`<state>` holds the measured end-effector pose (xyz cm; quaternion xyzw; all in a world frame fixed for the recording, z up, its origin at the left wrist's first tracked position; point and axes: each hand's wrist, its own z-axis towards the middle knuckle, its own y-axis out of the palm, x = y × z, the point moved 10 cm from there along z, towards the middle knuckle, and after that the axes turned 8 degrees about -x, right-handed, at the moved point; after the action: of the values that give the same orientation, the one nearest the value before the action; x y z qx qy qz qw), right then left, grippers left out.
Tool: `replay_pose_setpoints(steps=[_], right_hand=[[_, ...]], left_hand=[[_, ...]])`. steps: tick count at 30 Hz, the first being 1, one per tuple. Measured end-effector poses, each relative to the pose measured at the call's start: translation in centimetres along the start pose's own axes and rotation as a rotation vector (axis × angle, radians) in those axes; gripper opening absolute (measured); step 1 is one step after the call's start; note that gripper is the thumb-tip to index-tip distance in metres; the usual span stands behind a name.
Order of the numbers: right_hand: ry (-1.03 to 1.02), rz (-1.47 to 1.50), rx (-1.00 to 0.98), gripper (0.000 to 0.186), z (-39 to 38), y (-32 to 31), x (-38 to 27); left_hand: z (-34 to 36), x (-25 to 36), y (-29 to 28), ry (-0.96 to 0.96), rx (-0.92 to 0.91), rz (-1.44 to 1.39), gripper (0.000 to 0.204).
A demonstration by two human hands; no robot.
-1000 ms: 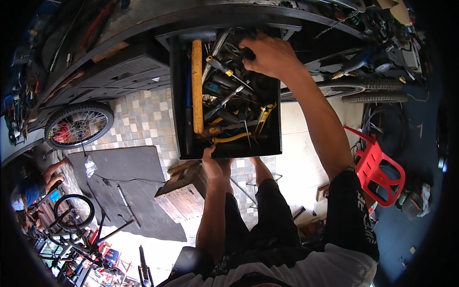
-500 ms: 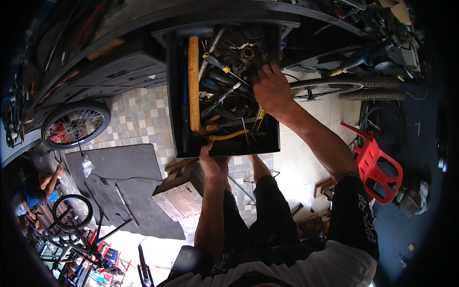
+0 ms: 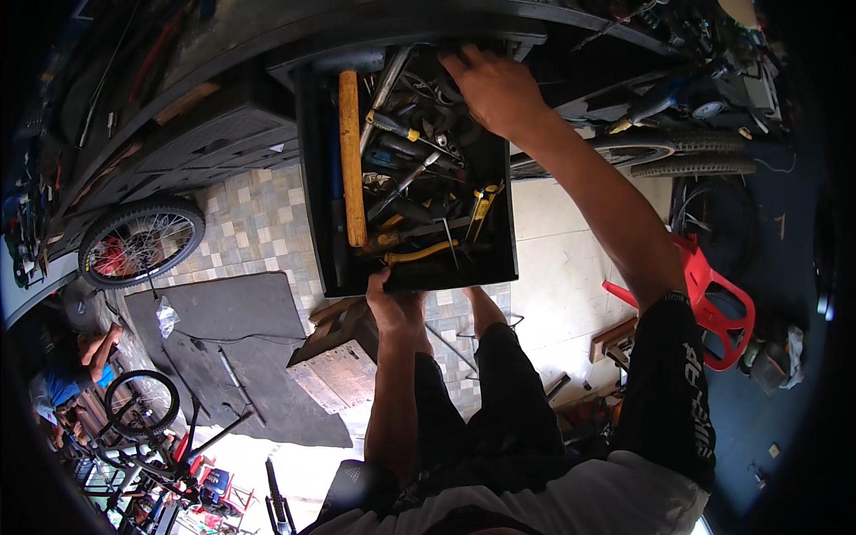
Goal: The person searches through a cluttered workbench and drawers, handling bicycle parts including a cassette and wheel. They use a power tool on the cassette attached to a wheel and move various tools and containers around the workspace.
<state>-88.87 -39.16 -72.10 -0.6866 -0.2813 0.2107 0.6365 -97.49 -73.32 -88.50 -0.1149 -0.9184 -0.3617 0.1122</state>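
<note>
A dark, pulled-out drawer (image 3: 511,223) full of hand tools lies in front of me. My left hand (image 3: 390,305) grips its front edge, thumb hooked over the rim. At the drawer's far right, my right hand (image 3: 497,89) reaches in with fingers bent downward; the fingertips and anything under them are hidden. Along the left side lies a long wooden handle (image 3: 352,165). Beside it are a metal tube (image 3: 382,100) and a screwdriver (image 3: 392,125) with a blue and yellow handle. Nearer the front sit a curved yellow handle (image 3: 423,254) and a yellow tool (image 3: 482,207).
The drawer hangs from a dark workbench (image 3: 196,134). Bicycle wheels (image 3: 143,241) stand left and right. A red plastic chair (image 3: 718,303) is at the right, a wooden box (image 3: 334,374) below the drawer. At the far left another person (image 3: 89,352) sits near a bicycle (image 3: 143,437).
My right hand has moved away from me to the back of the drawer, uncovering the yellow tool. My left hand keeps its hold on the front edge.
</note>
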Motion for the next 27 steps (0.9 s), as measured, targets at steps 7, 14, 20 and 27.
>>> replay_pose_setpoints(steps=[7, 14, 20, 27], right_hand=[[-0.157, -0.052, -0.454, 0.106, -2.7, 5.9, -6.4], [-0.299, -0.102, -0.258, 0.062, 0.3, 5.1, -5.2], [0.007, 0.074, 0.069, 0.047, 2.7, 1.8, 0.9], [-0.244, -0.028, -0.247, 0.056, -0.9, 4.0, -5.6]], left_hand=[[-0.2, 0.0, 0.2, 0.037, 0.122, 0.009, 0.047], [-0.1, 0.1, -0.1, 0.009, 0.041, 0.012, 0.048], [-0.3, 0.1, 0.2, 0.004, 0.031, 0.019, 0.049], [-0.1, 0.3, -0.1, 0.006, -0.020, -0.032, 0.052]])
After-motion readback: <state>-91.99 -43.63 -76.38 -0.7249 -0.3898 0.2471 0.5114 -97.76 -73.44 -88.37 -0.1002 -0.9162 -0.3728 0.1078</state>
